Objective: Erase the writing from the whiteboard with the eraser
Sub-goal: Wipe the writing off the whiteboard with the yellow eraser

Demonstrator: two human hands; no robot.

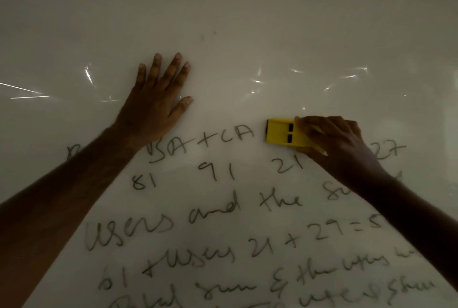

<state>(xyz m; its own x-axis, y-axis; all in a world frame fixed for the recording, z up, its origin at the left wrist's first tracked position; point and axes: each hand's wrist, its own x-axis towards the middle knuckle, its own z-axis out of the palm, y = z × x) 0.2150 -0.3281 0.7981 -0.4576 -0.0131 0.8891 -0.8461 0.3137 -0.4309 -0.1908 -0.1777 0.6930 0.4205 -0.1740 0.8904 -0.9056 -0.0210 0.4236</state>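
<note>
A left hand [158, 99] lies flat, fingers straight and spread, on the whiteboard [247, 35] above and left of the handwriting [210, 221]. To its right, the right hand [339, 144] grips a yellow eraser [282, 134] on the top written line. The eraser looks light and rigid, best gripped along its long sides.

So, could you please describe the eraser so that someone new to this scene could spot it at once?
Start from the big whiteboard filling the view, with handwriting over its lower half. At the right end of the top written line, the right hand grips the eraser. It is the only bright yellow thing there, a block with two black slots.
</note>
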